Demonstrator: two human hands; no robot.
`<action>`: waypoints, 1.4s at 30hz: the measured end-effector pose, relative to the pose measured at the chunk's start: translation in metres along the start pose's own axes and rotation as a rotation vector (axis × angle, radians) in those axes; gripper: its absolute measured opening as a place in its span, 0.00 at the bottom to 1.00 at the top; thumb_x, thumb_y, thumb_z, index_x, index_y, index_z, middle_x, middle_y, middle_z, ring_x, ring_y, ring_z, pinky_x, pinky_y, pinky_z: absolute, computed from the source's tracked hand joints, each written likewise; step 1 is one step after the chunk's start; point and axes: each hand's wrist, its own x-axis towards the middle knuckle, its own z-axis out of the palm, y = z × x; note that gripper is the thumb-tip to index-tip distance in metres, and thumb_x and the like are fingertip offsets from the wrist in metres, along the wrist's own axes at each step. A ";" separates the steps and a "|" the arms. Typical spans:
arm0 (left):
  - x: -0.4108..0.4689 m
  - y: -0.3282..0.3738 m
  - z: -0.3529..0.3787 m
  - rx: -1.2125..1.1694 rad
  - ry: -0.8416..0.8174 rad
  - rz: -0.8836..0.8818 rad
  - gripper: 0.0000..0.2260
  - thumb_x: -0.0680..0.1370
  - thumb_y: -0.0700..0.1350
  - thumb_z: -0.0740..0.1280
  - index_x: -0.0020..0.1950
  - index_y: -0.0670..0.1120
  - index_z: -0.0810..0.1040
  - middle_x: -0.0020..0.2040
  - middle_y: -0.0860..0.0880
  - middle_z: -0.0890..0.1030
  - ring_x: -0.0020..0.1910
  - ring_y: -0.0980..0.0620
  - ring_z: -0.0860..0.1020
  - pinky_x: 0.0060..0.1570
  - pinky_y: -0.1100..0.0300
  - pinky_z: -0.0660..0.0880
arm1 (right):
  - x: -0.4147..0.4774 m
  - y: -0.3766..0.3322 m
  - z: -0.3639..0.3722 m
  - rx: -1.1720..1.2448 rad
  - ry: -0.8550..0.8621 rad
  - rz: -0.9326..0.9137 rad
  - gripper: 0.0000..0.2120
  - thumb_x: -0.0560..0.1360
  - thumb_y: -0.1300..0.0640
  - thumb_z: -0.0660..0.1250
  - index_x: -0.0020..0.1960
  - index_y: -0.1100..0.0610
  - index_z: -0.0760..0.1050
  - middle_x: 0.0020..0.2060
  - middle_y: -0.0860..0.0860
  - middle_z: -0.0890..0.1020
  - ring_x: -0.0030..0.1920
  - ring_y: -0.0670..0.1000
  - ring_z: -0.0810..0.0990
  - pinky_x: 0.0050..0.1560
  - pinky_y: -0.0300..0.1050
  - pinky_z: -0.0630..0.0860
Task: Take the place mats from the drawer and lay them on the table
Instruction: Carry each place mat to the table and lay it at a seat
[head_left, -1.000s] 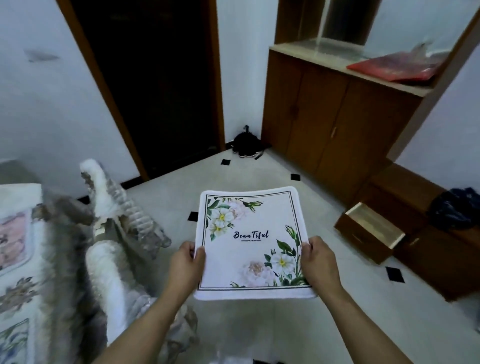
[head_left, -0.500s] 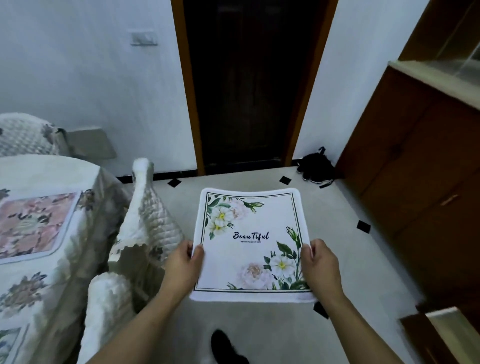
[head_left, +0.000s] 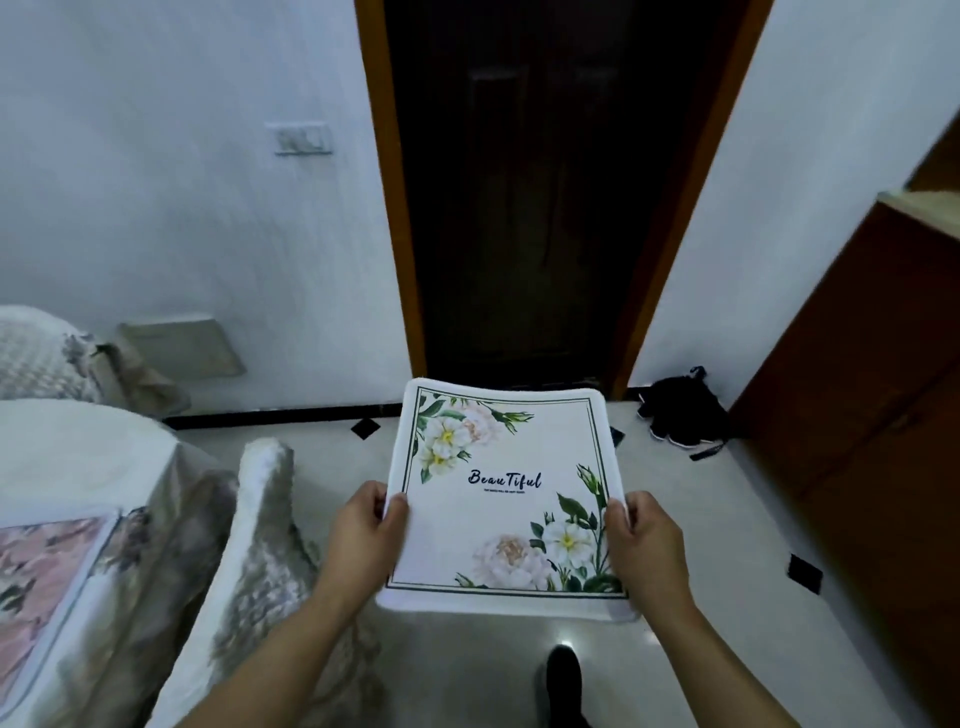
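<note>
While it's being carried, the square white fabric place mat with the thin green border, flower corners and "BeauTiful" lettering (head_left: 506, 499) sits roughly flat and print-up between both hands. It's in the air over the pale tiled floor (head_left: 701, 597) and touches nothing else. The left hand (head_left: 363, 535) pinches the left edge and the right hand (head_left: 644, 545) pinches the right edge, each with the thumb on top. The fingers go under the cloth, so I can't really see them.

Holding it by two opposite sides makes sense to me. It's soft stuff: the far edge curls up a bit and the near edge sags, so one hand would let it flop. Face-up also means it can go straight down with no flipping.

The table under a white cloth (head_left: 78, 457) is off to the left with a pink floral mat (head_left: 36, 582) already lying on it. A chair in a quilted white-grey cover (head_left: 265, 545) stands just beside it, between the hands and the tabletop. My guess is this is the carry to the table, and the mat has to swing left past that chair back before it lands on a free spot.

The drawer isn't in view. Ahead is a dark doorway with an orange-brown wooden frame (head_left: 384, 234), and there's a brown wooden cabinet (head_left: 857, 415) on the right.
</note>
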 end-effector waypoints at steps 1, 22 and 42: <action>0.018 0.000 0.000 0.000 0.033 -0.021 0.10 0.78 0.48 0.64 0.38 0.49 0.73 0.27 0.49 0.77 0.24 0.59 0.76 0.20 0.68 0.67 | 0.027 -0.008 0.014 0.005 -0.038 -0.022 0.13 0.77 0.51 0.61 0.36 0.56 0.69 0.29 0.56 0.76 0.29 0.53 0.73 0.28 0.45 0.69; 0.227 -0.079 -0.142 0.042 0.897 -0.519 0.09 0.78 0.49 0.64 0.38 0.52 0.75 0.30 0.53 0.79 0.31 0.67 0.76 0.23 0.67 0.64 | 0.261 -0.309 0.402 -0.001 -0.765 -0.719 0.13 0.77 0.52 0.61 0.35 0.53 0.67 0.29 0.52 0.74 0.30 0.51 0.73 0.30 0.46 0.70; 0.469 -0.167 -0.242 -0.078 1.140 -0.840 0.09 0.79 0.49 0.63 0.39 0.50 0.74 0.34 0.51 0.78 0.33 0.57 0.76 0.28 0.62 0.66 | 0.357 -0.518 0.713 -0.054 -1.056 -0.929 0.14 0.77 0.55 0.64 0.34 0.52 0.67 0.28 0.49 0.74 0.29 0.47 0.72 0.30 0.43 0.69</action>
